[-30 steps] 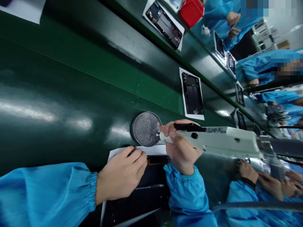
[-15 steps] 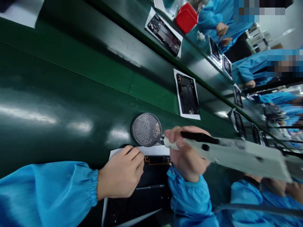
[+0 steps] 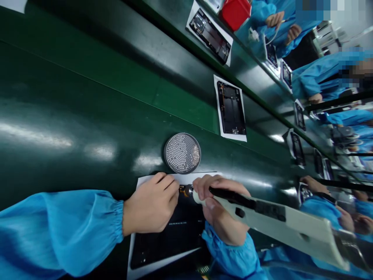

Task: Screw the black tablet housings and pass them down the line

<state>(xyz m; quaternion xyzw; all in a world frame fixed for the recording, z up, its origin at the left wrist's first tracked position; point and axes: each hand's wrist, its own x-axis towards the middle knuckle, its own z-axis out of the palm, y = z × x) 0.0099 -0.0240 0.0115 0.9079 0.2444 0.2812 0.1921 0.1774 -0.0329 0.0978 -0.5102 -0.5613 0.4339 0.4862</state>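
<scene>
My right hand [image 3: 224, 208] is wrapped round a white electric screwdriver [image 3: 279, 223] with a black lever. Its tip end points left at the upper edge of a dark open tablet [image 3: 171, 245] and looks close to or on it; the bit itself is hard to make out. Curled over the tablet's upper left edge is my left hand [image 3: 153, 204], its fingers bent together and their tips hidden. White paper [image 3: 142, 180] lies under the tablet. Just beyond it stands a round grey dish [image 3: 182, 153] with a dimpled floor and small screws gathered at its right side.
Another open tablet [image 3: 232, 112] lies on paper farther along the green bench [image 3: 87, 105]. Across the raised rail are more tablets [image 3: 211, 37] and a red container [image 3: 236, 14]. Co-workers in blue sleeves [image 3: 305, 74] sit opposite; another person's hand [image 3: 316, 184] is at the right.
My right hand has brought the screwdriver's tip from the dish down to the tablet's upper edge. My left hand stays at the tablet. The view has shifted slightly.
</scene>
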